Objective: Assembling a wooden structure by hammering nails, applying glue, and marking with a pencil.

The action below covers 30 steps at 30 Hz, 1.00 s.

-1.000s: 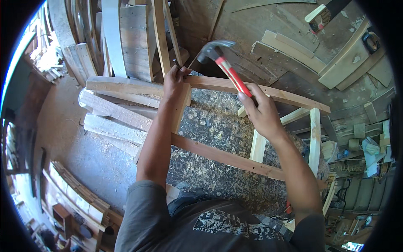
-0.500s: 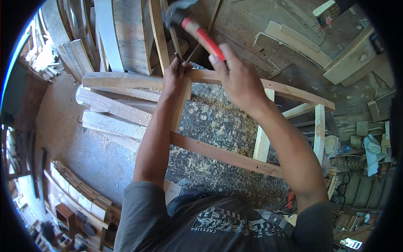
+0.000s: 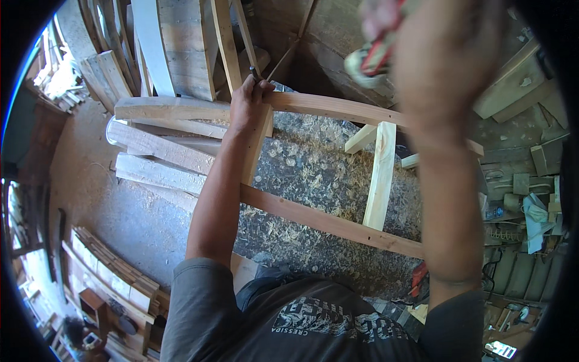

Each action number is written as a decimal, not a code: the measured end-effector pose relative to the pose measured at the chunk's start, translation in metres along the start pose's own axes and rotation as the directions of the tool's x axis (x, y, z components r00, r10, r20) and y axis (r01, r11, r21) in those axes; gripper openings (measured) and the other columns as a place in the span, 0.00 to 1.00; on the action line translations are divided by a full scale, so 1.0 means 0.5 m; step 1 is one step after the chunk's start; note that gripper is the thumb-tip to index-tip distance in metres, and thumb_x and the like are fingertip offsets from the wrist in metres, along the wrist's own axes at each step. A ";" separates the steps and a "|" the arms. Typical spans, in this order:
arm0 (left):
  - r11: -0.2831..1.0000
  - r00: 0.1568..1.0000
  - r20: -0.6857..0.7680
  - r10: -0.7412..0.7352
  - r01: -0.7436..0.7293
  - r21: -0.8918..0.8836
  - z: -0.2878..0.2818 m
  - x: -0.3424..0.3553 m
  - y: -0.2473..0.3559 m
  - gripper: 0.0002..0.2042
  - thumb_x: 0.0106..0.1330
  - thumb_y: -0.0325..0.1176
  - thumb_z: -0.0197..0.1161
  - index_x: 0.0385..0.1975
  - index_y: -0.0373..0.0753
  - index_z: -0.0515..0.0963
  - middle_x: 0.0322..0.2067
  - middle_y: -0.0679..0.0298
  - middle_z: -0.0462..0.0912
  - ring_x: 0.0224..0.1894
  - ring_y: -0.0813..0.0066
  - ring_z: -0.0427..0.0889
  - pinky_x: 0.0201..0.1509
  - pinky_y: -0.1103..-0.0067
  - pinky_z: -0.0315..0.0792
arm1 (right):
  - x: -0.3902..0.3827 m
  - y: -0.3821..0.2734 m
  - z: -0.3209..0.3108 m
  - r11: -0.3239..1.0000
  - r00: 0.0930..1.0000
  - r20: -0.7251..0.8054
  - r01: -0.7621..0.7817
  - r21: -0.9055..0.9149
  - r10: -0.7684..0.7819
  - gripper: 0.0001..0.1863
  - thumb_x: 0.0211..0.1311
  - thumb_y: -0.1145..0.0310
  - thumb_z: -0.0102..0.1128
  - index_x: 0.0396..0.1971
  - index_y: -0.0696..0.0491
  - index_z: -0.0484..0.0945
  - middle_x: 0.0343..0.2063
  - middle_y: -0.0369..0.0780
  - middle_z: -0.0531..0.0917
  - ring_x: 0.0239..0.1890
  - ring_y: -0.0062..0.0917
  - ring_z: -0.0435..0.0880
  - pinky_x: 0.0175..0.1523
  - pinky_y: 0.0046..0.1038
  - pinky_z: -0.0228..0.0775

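Observation:
My left hand [image 3: 247,105] is closed round a short dark metal pin [image 3: 254,72], held upright on the corner of a wooden frame [image 3: 330,106] with slats between two long rails. My right hand [image 3: 443,69] is raised at upper right, much blurred, gripping the red-handled hammer [image 3: 377,57]; its head is hidden or lost in the blur. The frame rests over a dark speckled surface [image 3: 295,163] strewn with wood shavings.
Loose planks [image 3: 163,157] lie left of the frame; more boards [image 3: 181,42] lean behind it. Offcuts [image 3: 512,84] lie at upper right, clutter [image 3: 534,217] at the right edge. Stacked battens [image 3: 114,265] and what looks like another person [image 3: 75,332] are at lower left.
My right hand with the hammer has swung up and to the right, from above the frame to the upper right. My left hand stays at the corner; the view has shifted slightly.

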<state>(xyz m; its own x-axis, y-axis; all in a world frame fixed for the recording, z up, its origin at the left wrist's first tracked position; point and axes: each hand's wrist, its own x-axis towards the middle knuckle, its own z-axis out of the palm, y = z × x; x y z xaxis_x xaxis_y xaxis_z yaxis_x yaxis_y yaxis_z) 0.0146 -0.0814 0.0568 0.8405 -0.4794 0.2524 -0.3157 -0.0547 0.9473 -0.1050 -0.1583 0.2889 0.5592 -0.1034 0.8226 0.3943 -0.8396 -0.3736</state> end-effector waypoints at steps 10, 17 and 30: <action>0.999 0.999 0.017 -0.029 0.029 0.021 -0.003 -0.002 -0.017 0.08 0.70 0.32 0.54 0.33 0.36 0.77 0.28 0.59 0.85 0.32 0.67 0.84 0.39 0.74 0.74 | 0.025 -0.012 -0.056 0.984 0.957 0.289 0.075 -0.161 -0.026 0.14 0.73 0.65 0.47 0.32 0.59 0.73 0.14 0.41 0.75 0.15 0.21 0.73 0.21 0.33 0.66; 0.999 0.999 0.033 -0.005 0.006 -0.034 0.007 0.000 -0.011 0.09 0.71 0.34 0.53 0.34 0.36 0.77 0.29 0.60 0.85 0.33 0.72 0.83 0.40 0.74 0.75 | -0.032 0.007 -0.031 0.985 0.970 -0.180 0.172 0.030 -0.164 0.15 0.70 0.61 0.50 0.40 0.61 0.70 0.24 0.53 0.79 0.27 0.44 0.82 0.29 0.42 0.70; 0.999 0.999 0.017 0.049 -0.049 0.009 0.003 -0.001 -0.027 0.10 0.71 0.36 0.54 0.36 0.37 0.79 0.30 0.57 0.86 0.35 0.64 0.86 0.41 0.72 0.75 | 0.087 -0.101 -0.120 0.938 0.997 -0.065 -0.019 0.345 0.044 0.15 0.74 0.56 0.47 0.41 0.54 0.72 0.16 0.32 0.71 0.16 0.19 0.70 0.20 0.22 0.64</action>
<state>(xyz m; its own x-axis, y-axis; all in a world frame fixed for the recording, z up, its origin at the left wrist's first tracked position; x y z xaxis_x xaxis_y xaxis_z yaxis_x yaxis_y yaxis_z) 0.0178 -0.0819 0.0434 0.8166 -0.4964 0.2947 -0.3600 -0.0390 0.9321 -0.1444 -0.1526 0.3693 0.5273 -0.1747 0.8316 0.6114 -0.6017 -0.5140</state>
